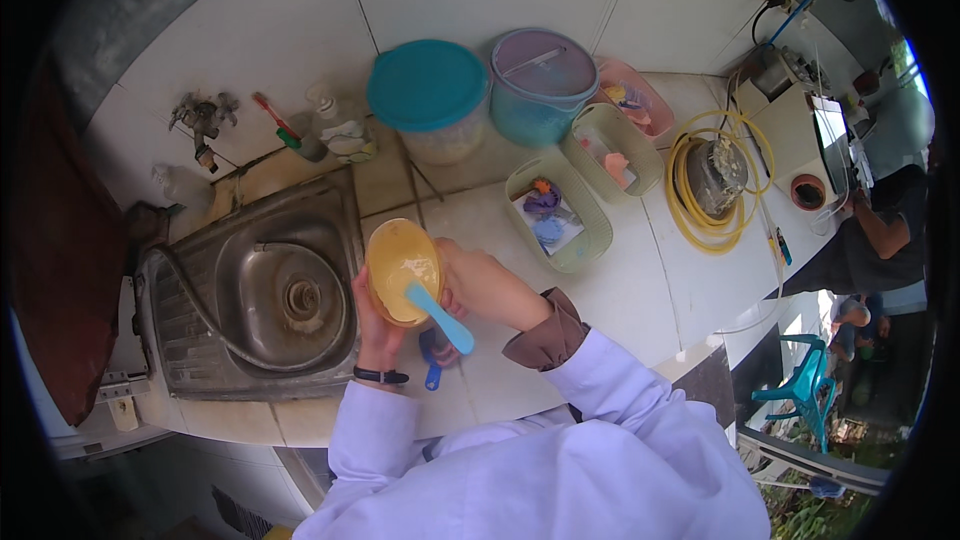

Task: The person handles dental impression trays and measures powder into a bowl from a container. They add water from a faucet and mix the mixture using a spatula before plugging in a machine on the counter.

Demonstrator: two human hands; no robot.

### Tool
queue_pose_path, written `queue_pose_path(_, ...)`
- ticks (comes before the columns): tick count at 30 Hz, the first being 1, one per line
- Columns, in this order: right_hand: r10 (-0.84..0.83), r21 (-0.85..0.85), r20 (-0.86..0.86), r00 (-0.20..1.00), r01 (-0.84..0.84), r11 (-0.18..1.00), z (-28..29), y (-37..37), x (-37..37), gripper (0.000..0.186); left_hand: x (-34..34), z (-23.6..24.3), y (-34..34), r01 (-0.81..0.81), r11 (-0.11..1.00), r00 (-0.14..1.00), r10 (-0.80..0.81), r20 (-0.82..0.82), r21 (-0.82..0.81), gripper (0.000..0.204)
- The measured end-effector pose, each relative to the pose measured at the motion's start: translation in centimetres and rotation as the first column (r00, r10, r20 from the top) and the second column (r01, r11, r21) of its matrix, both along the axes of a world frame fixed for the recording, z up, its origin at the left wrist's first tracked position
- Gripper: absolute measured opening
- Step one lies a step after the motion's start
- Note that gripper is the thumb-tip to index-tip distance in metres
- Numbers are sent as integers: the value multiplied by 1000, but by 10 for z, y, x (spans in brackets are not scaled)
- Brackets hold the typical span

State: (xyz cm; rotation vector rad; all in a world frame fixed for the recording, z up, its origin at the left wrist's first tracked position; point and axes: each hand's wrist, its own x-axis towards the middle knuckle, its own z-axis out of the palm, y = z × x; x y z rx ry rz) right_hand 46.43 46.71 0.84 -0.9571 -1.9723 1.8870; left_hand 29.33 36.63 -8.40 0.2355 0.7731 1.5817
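A yellow bowl (391,244) with a pale, wet-looking coating inside is tilted up between my hands, close to the sink's right edge. My left hand (378,328) is closed round its left and lower side. At the right side my right hand (462,268) grips it; some of its fingers are hidden behind the bowl. A light blue spatula (442,320) leans in the bowl, its handle sticking out over the near rim. Just below, a dark blue scoop-like tool (433,372) shows, partly hidden by the bowl and the spatula.
A steel sink (225,340) with a grey hose (205,315) lies left, below a wall tap (203,122). Behind stand a teal-lidded tub (430,80) and a purple-lidded bucket (545,55). Right are a green basket (590,255), a coiled yellow hose (680,215) and another person (885,230).
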Motion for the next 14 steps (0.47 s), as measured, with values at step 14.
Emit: queue_pose_path(14,-293,937,57,955,50,346,25,96,-33,41,-38,-7,4,-238,940,527,-85,-846,-242,55)
